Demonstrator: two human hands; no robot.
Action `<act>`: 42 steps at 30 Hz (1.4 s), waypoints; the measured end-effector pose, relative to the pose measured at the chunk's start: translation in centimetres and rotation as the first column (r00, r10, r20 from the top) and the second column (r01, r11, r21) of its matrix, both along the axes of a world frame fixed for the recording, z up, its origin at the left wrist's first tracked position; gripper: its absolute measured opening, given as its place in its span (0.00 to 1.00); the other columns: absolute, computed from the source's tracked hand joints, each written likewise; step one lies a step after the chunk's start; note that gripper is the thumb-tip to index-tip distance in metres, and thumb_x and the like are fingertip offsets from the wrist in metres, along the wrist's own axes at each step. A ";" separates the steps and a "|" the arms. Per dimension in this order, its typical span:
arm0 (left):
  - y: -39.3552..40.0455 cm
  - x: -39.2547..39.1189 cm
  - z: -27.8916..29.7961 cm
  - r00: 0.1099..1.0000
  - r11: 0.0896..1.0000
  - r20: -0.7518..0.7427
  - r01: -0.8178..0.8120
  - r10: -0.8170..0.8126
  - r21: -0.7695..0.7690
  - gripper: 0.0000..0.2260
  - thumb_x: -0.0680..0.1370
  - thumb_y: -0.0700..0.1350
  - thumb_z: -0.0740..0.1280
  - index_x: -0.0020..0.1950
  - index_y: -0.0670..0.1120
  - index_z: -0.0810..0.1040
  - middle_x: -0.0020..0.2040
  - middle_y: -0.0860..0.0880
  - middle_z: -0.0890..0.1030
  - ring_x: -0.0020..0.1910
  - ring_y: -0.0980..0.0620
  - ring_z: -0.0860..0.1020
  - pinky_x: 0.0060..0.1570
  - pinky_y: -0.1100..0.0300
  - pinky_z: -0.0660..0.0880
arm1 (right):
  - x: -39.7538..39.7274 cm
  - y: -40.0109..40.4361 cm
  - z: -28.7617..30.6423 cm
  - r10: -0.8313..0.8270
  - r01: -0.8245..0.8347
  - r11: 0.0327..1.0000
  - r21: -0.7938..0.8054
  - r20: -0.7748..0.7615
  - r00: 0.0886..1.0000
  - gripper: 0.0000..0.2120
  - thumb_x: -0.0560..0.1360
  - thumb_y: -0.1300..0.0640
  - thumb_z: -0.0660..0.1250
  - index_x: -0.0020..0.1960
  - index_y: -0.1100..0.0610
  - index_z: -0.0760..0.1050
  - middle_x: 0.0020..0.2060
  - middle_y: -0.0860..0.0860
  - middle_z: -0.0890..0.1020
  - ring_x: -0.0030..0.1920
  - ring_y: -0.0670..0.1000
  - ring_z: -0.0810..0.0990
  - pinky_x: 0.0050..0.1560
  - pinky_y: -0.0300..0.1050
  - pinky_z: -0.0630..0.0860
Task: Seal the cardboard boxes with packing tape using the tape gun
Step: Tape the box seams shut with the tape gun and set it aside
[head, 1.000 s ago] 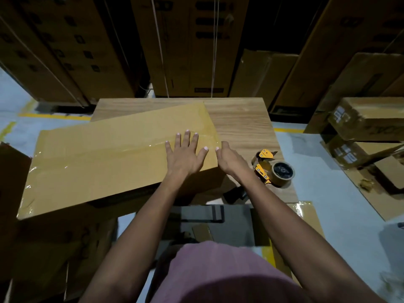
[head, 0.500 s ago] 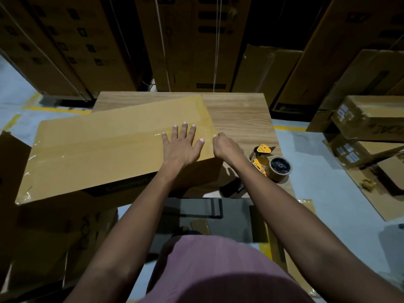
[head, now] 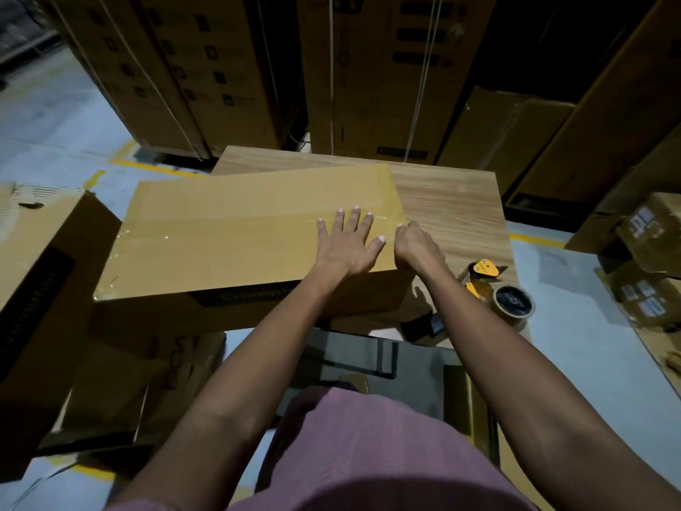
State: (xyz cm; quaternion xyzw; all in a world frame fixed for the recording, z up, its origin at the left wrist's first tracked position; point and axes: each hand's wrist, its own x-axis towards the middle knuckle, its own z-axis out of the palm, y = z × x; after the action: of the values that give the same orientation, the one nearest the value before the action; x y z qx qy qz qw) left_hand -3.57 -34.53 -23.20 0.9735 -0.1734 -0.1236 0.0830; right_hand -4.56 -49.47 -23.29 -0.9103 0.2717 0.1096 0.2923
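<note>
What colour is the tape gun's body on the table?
Orange-yellow, with a dark handle; the tape gun lies on the wooden table. Head view.

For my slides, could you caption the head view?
Left hand flat on taped box, right hand at its end, tape gun idle.

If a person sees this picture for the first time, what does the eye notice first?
A long cardboard box lies across the wooden table, a glossy tape strip along its top. The left hand presses flat on it, and the right hand curls over its right end. The yellow tape gun rests on the table's right edge.
</note>
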 end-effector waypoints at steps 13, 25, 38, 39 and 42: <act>-0.8 5.2 6.2 0.904 0.910 -0.410 0.263 -0.118 0.319 0.40 0.81 0.66 0.60 0.84 0.53 0.42 0.84 0.48 0.42 0.81 0.38 0.54 0.72 0.41 0.65 | 5.1 -0.1 -0.5 -0.036 0.028 0.997 0.077 0.103 0.994 0.24 0.85 0.42 0.49 0.76 0.48 0.68 0.68 0.57 0.78 0.66 0.63 0.76 0.67 0.62 0.72; 0.3 10.5 7.7 0.858 0.953 -0.465 0.290 -0.216 0.092 0.20 0.77 0.57 0.73 0.61 0.44 0.82 0.55 0.47 0.79 0.50 0.46 0.76 0.36 0.58 0.71 | 14.6 1.0 0.8 -0.065 0.068 0.997 -0.041 0.076 0.995 0.23 0.87 0.41 0.46 0.78 0.47 0.65 0.70 0.57 0.76 0.67 0.62 0.75 0.59 0.55 0.70; 0.4 12.0 4.9 0.860 0.954 -0.415 0.289 -0.297 -0.084 0.11 0.76 0.52 0.76 0.49 0.44 0.85 0.42 0.50 0.82 0.41 0.48 0.79 0.40 0.58 0.72 | 14.0 0.8 1.0 -0.143 0.136 0.989 0.053 0.155 0.978 0.31 0.84 0.36 0.47 0.78 0.54 0.62 0.69 0.61 0.77 0.68 0.64 0.75 0.67 0.61 0.72; 0.8 11.8 4.5 0.880 0.951 -0.361 0.298 -0.309 -0.087 0.12 0.75 0.54 0.76 0.50 0.46 0.86 0.44 0.50 0.83 0.43 0.48 0.79 0.40 0.57 0.72 | 12.4 0.7 1.0 -0.154 0.144 0.987 0.069 0.175 0.972 0.31 0.84 0.35 0.47 0.78 0.54 0.64 0.69 0.61 0.77 0.68 0.64 0.75 0.66 0.61 0.73; 2.2 11.5 3.0 0.924 0.942 -0.200 0.301 -0.326 -0.145 0.18 0.73 0.59 0.75 0.61 0.55 0.85 0.52 0.52 0.85 0.50 0.48 0.81 0.38 0.57 0.68 | 6.4 0.9 1.1 -0.137 0.147 0.988 -0.046 0.185 0.973 0.29 0.84 0.36 0.48 0.75 0.54 0.66 0.64 0.61 0.81 0.64 0.65 0.78 0.61 0.60 0.74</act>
State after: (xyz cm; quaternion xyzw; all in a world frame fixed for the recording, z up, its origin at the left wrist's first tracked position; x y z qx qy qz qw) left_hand 7.95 -32.34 -20.20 0.9071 -0.3236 -0.2329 0.1352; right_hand 1.80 -48.52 -22.22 -0.9030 0.3114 -0.0031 0.2958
